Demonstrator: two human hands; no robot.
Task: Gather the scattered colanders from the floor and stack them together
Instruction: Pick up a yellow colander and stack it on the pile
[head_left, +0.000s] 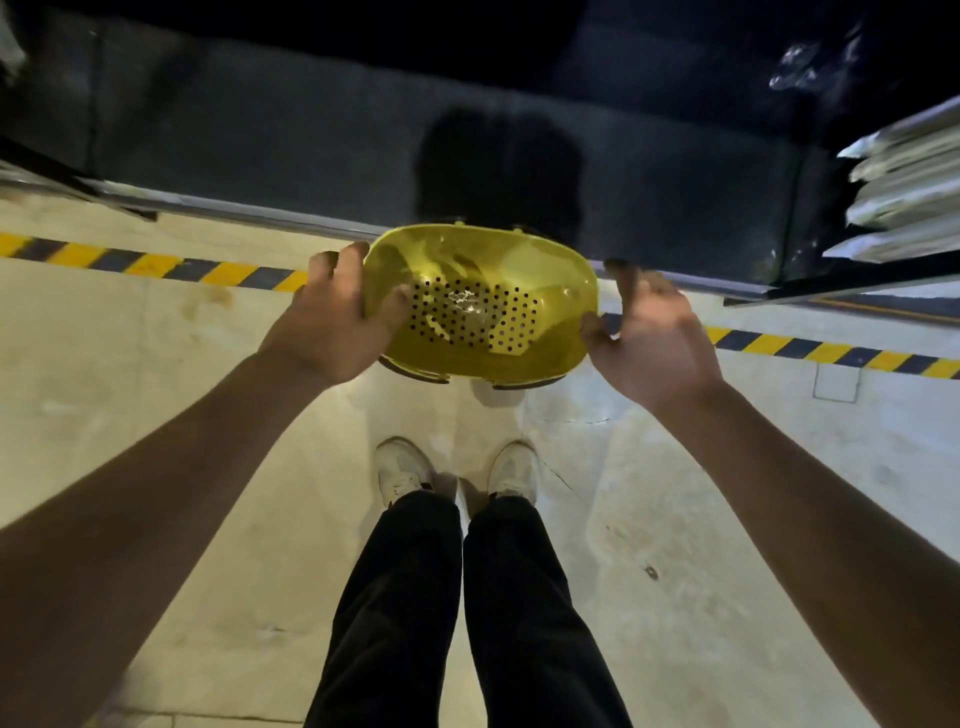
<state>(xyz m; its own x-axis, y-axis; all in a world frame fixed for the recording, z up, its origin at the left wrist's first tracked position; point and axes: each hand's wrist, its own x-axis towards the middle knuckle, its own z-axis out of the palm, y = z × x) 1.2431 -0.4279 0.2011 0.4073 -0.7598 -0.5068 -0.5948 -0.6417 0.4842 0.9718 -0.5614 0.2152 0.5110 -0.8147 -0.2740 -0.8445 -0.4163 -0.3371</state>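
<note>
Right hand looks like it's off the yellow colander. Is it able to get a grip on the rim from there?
Probably yes. The right hand sits open right beside the yellow colander, nothing between them, while the left hand grips the opposite side.

The colander (480, 301) is yellow, its base dotted with a field of small dark round holes. A band of yellow and dark blue-black diagonal stripes (156, 264) crosses the pale cream floor (208, 467). The shoes (402, 470) are white, the trousers (395, 613) black.
</note>
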